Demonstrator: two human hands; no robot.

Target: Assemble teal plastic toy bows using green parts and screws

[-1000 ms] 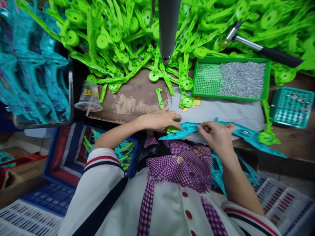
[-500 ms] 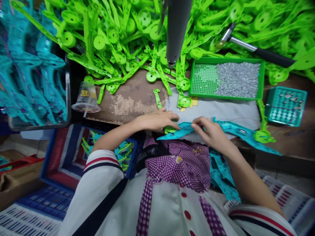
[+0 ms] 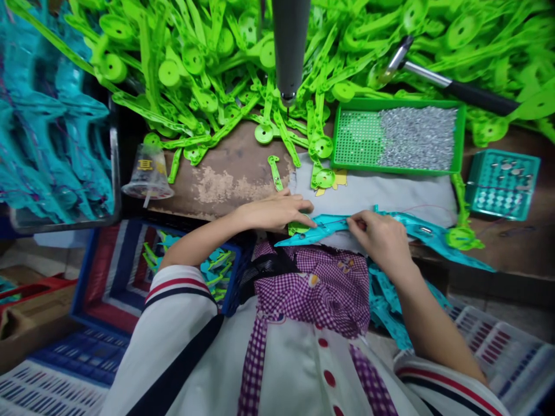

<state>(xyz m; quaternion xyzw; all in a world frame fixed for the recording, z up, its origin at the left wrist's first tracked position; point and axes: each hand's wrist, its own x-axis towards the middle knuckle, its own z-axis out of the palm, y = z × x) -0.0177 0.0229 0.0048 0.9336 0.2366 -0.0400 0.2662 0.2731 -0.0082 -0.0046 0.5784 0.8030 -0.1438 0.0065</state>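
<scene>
A long turquoise plastic part (image 3: 416,229) lies across the table's front edge, over a grey cloth (image 3: 390,193). My left hand (image 3: 280,212) grips its left end, with the fingertips pressing down beside a small green plastic piece (image 3: 298,228). A thin reddish wire (image 3: 332,222) runs along the turquoise part towards my right hand (image 3: 381,234). There the thumb and fingers are pinched together over the middle of the part, apparently on the wire. The fingertips partly hide what they hold.
Bright green plastic parts (image 3: 203,63) are heaped at the back. A grey tool shaft (image 3: 290,52) hangs overhead. To the right are a green tray (image 3: 359,138) of metal pins, a hammer (image 3: 451,84) and a turquoise basket (image 3: 498,185). A plastic cup (image 3: 150,170) stands left.
My right hand has shifted slightly right along the turquoise part and turned, its fingers more curled. My left hand stays at the part's left end. The whole view has moved a little.
</scene>
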